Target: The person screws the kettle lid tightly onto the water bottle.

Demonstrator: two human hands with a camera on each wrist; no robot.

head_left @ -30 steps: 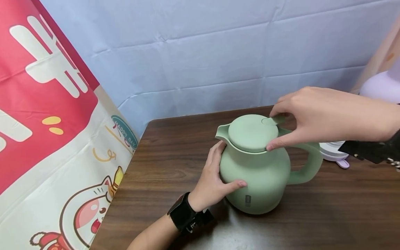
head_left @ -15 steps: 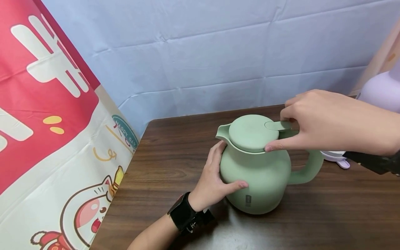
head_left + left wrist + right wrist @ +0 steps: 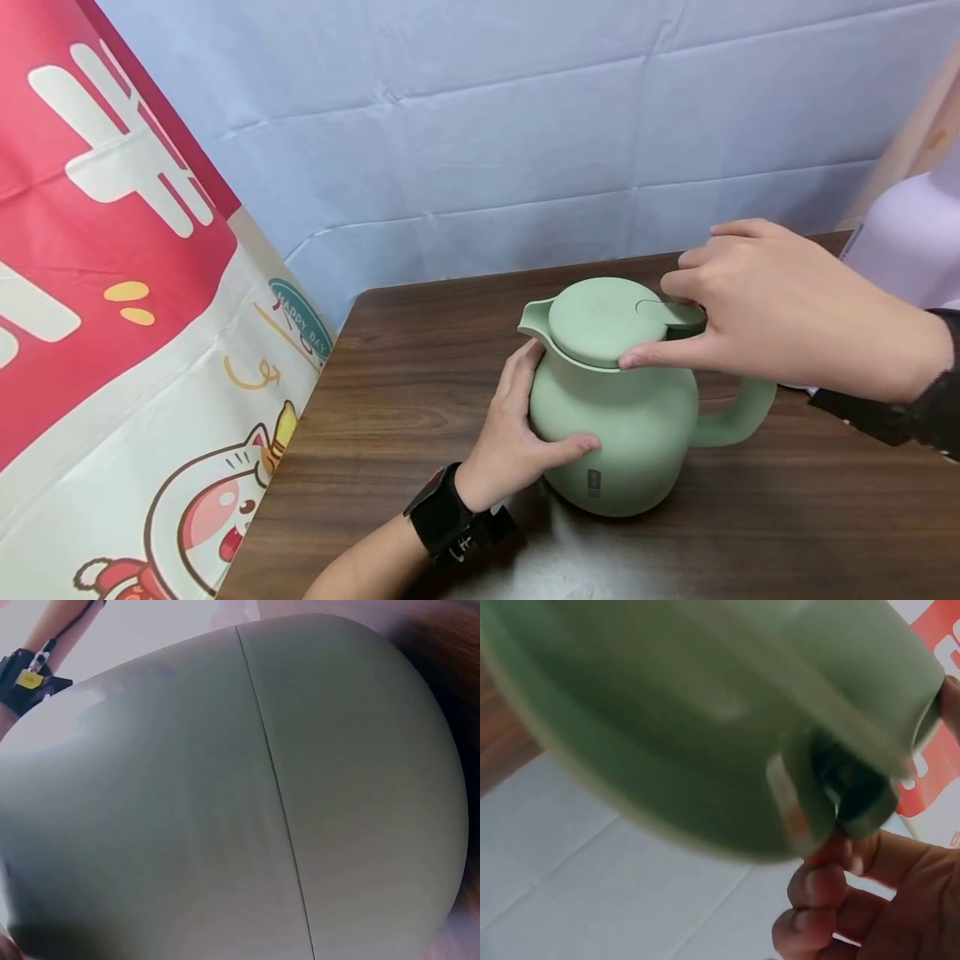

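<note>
A light green thermos jug (image 3: 622, 417) stands upright on the table, spout to the left and handle (image 3: 738, 417) to the right. My left hand (image 3: 510, 437) grips the left side of its body, thumb across the front. The round lid (image 3: 603, 317) sits in the jug's mouth, its lever (image 3: 686, 317) pointing right. My right hand (image 3: 795, 308) holds the lid, thumb along the near edge and fingers at the lever. Curled fingers (image 3: 817, 900) show beside the lever in the right wrist view. The jug body (image 3: 187, 810) fills most of the left wrist view.
A lilac bottle (image 3: 896, 242) stands at the far right, behind my right forearm. Pale blue sheeting (image 3: 487, 125) hangs behind the dark wooden table (image 3: 390, 400). A printed red and white cloth (image 3: 112, 275) hangs along the left edge.
My right hand has moved slightly toward me, turning the lid clockwise as seen from above. The thumb has shifted left along the lid's edge. My left hand has stayed on the jug.
</note>
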